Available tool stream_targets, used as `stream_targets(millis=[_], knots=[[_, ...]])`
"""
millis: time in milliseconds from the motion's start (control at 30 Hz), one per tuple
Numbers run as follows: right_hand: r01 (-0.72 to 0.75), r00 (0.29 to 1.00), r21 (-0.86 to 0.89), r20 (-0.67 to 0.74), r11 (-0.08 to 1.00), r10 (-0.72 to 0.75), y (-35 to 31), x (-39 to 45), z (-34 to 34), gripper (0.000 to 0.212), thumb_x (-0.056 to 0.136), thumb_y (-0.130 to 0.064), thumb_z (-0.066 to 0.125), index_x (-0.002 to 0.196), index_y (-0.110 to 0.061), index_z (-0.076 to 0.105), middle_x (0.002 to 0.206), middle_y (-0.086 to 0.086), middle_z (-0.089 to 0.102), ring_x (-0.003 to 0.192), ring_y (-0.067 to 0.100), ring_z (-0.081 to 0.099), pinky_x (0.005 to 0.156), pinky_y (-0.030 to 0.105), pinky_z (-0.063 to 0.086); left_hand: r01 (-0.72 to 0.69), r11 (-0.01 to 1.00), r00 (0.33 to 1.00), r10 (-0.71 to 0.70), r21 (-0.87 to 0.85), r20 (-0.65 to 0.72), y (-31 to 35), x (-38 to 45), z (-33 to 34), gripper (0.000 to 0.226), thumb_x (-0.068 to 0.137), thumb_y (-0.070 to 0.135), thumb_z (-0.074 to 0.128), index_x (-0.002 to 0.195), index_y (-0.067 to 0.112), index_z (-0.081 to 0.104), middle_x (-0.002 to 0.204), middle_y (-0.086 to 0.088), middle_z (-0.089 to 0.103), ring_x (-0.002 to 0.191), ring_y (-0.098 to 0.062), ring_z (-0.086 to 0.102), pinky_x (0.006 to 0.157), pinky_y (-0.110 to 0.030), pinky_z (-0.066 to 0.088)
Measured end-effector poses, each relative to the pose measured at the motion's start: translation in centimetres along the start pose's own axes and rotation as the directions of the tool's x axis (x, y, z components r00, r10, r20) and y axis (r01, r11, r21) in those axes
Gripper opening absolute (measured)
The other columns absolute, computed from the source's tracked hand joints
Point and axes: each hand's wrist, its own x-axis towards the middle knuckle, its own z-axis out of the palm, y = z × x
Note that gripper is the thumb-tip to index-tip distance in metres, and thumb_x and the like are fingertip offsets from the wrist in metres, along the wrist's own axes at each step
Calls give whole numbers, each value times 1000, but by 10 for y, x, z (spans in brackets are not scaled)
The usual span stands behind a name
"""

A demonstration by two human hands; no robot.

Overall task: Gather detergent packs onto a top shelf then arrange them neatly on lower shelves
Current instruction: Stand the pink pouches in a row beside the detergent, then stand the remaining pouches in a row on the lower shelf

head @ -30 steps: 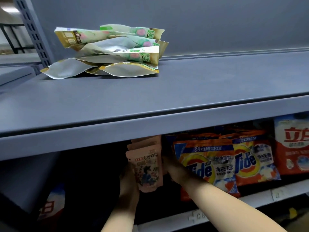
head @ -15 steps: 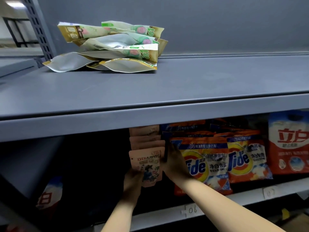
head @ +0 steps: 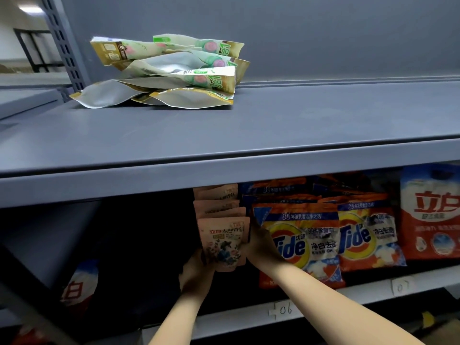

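pouches of soft pink film, printed with flowers, are what is being handled: the pink pouches (head: 221, 235) stand in a short row on the lower shelf (head: 323, 298), just left of the tide bags (head: 301, 242), which serve here as the landmark. the front pouch is held at its lower left corner by the left hand (head: 196, 272), fingers curled round the edge, while the right hand (head: 261, 247) is pressed between the row and the tide bags; whether its fingers are curled round the pouches cannot be told, as they are hidden behind them. the pouches are judged light, limp and somewhat slick, likely to sag or fan apart if taken by one corner, so a hold across both side edges of the whole row, or beneath its base, would be better. well above and to the left of the tide bags, a loose heap of green-and-gold packs (head: 174, 73) lies on the top shelf (head: 298, 125). compared with a second ago, the pouches sit a little closer to the tide bags and look more squared together, the right hand has come up alongside them, and the heap above is unchanged.
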Motion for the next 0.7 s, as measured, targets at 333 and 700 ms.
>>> stream_targets(millis=[333, 700], knots=[[-84, 996, -266, -7, 960, 86, -15, -14, -27, 48, 90, -26, 56, 134, -26, 38, 122, 4, 59, 107, 27, 61, 84, 39, 54, 138, 886, 989, -102, 442, -104, 29, -19, -29, 61, 85, 62, 50, 133, 26, 41, 130, -4, 54, 115, -25, 55, 92, -35, 47], [121, 991, -510, 107, 852, -76, -67, -76, -98, 31, 87, -30, 52, 115, -16, 53, 101, 6, 62, 82, 23, 58, 70, 31, 50, -85, 810, 972, 196, 580, -132, 126, -107, -65, 27, 89, 43, 48, 104, 22, 55, 101, 2, 61, 94, -23, 60, 82, -31, 47]])
